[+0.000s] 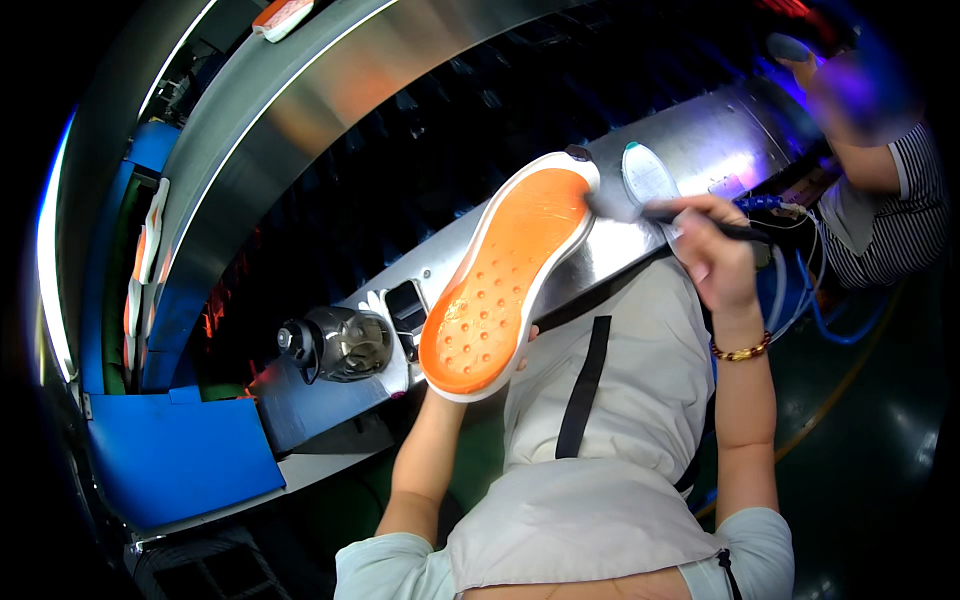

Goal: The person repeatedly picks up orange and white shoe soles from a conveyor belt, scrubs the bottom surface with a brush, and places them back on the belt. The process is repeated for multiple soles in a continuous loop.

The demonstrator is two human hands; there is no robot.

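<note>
My left hand (525, 345), mostly hidden, props the orange shoe sole (505, 285) up over the table (700, 140). My right hand (715, 250) pinches a brush (660, 212), coating the toe; I judge the strokes should next work heelward.

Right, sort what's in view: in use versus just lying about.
In use: orange sole in left hand; brush in right hand.

Lying about: white sole on metal bench; glass jar; blue tray; blue hoses.

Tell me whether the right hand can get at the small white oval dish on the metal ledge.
Probably yes: the right hand, gripping a dark brush, is beside the white oval dish, nothing between.
</note>
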